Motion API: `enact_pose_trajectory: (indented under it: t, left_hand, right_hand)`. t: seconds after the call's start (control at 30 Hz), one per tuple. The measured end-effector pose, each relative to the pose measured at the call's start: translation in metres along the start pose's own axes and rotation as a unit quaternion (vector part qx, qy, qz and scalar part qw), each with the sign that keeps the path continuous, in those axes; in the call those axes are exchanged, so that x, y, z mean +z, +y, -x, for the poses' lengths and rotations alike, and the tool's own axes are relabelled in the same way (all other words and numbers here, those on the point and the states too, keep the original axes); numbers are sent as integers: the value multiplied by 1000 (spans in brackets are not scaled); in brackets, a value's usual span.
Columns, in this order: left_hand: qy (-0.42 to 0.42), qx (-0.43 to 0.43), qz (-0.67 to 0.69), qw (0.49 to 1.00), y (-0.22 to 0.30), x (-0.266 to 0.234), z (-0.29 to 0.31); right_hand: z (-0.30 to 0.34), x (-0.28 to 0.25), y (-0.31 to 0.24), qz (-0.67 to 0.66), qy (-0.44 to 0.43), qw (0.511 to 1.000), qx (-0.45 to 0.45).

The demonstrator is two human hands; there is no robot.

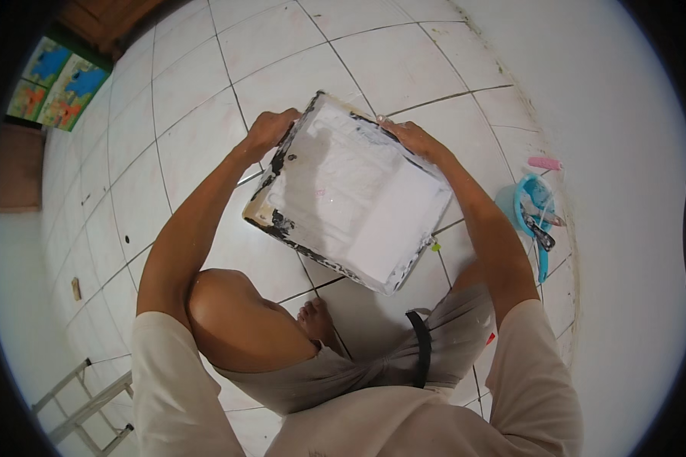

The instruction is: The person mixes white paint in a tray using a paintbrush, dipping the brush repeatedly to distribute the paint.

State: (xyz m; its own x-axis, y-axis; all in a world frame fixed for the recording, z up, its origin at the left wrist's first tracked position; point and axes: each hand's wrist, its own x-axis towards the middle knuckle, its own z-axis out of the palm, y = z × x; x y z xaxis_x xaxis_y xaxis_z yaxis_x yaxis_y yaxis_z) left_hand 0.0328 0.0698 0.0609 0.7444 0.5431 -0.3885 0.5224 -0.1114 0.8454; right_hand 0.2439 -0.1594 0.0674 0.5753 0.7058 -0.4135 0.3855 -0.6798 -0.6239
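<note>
A squarish paint tray (313, 256), its rim blotched black and white, is held out in front of my knees. White paint (399, 221) pools along its right side, and a thinner, smeared coat covers the rest of the inside. My left hand (270, 131) is closed round the tray's far left edge. At the far right edge, my right hand (417, 142) grips the rim, its fingers partly hidden by the tray wall. Whether the tray's underside touches the floor I cannot tell.
To the right, a blue dipper (523, 204) holds a black-handled tool (539, 231), beside a pink roller (545, 163) near the white wall (625, 190). A metal ladder (88, 407) is at lower left. A colourful cabinet (62, 82) stands at far left on the tiled floor (194, 126).
</note>
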Motion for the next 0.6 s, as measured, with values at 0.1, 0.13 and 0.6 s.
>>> enact_pose_trajectory:
  t: [0.1, 0.13, 0.6]
  left_hand:
    - [-21, 69, 33, 997, -6, -1, 6]
    - [-23, 104, 36, 994, -12, 0, 9]
    - [55, 54, 423, 903, -204, 71, 115]
  right_hand:
    - [-6, 10, -9, -9, 8, 999, 37]
    - [2, 11, -15, 5, -7, 1000, 25]
    - [44, 18, 9, 129, 79, 983, -102]
